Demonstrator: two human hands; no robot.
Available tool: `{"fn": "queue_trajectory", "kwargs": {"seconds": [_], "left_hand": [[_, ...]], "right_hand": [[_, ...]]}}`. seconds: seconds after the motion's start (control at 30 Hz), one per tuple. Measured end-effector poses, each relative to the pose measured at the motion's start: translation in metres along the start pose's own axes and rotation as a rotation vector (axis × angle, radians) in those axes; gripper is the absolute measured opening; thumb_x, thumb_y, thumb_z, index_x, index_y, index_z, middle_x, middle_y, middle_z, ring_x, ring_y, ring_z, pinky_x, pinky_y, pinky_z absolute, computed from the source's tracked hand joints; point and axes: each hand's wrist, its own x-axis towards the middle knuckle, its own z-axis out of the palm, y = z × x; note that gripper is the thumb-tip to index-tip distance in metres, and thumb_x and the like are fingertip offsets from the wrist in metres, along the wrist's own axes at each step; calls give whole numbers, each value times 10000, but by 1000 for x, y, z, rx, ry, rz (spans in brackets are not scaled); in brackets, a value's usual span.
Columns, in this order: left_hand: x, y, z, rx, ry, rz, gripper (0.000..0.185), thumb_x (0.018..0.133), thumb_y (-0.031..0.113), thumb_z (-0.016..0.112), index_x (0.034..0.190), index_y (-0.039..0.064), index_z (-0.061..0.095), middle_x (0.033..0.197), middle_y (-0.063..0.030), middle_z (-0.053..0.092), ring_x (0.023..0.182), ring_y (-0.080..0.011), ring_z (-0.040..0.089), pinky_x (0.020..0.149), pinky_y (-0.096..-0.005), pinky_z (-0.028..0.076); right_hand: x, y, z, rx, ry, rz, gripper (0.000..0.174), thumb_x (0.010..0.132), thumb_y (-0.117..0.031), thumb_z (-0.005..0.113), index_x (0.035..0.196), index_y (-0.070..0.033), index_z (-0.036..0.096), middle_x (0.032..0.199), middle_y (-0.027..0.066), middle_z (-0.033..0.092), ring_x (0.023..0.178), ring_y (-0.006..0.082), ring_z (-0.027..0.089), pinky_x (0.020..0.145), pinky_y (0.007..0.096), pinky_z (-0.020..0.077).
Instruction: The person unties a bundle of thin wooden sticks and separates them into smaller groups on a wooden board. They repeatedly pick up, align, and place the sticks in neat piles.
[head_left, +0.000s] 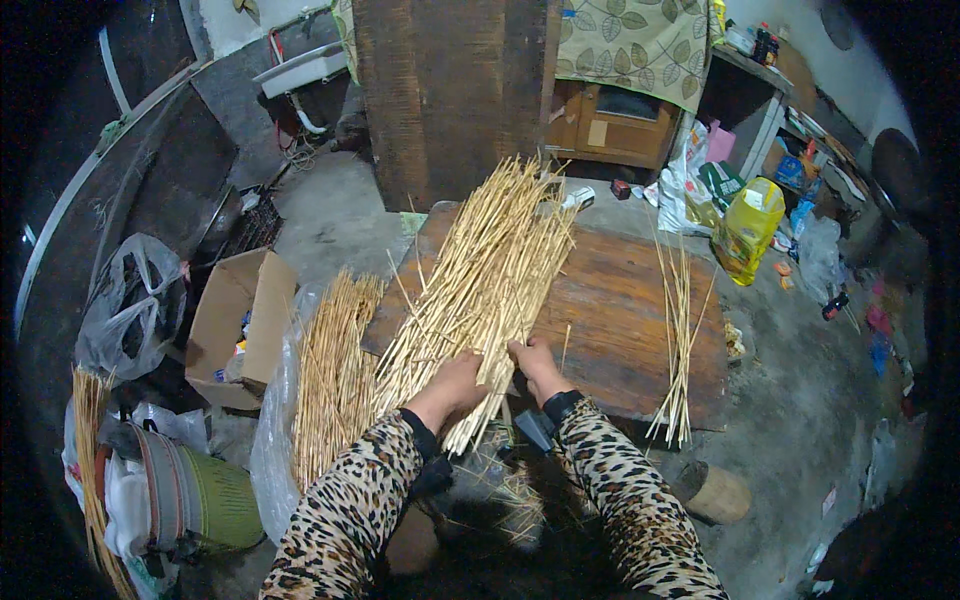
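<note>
A large heap of dry straw stalks (495, 255) lies slantwise over a low wooden board (607, 322), its cut ends hanging past the near edge. My left hand (454, 382) is closed around stalks at the heap's near end, on the left side. At the right side of the same end, my right hand (536, 364) grips stalks between thumb and fingers. A thin, loose bunch of stalks (679, 345) rests on the board's right part. Left of the board is another thick bundle of stalks (334, 375). Short straw scraps (521, 502) lie below, between my forearms.
An open cardboard box (274, 322), a clear plastic sheet (274, 450) and a green and grey bucket (217, 487) on its side are at left. A yellow bag (750, 229) stands beyond the board at right. A short log (716, 491) lies near the board's right front corner.
</note>
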Motion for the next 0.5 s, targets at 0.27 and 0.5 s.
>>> {"fn": "queue_trajectory", "kwargs": {"seconds": [0.27, 0.5], "left_hand": [[-1, -9, 7, -6, 14, 42, 637, 830, 326, 621, 1305, -52, 426, 1357, -252, 430, 1280, -372, 390, 1071, -383, 320], [-9, 3, 0, -69, 85, 11, 764, 750, 295, 714, 1360, -5, 366, 1357, -248, 422, 1243, -390, 422, 1041, -411, 356]], "right_hand": [[0, -10, 13, -259, 26, -154, 299, 777, -169, 657, 988, 44, 649, 898, 156, 685, 826, 208, 657, 713, 340, 511], [5, -26, -15, -45, -17, -75, 521, 786, -49, 600, 1262, 53, 414, 1019, 183, 624, 867, 283, 628, 711, 381, 510]]}}
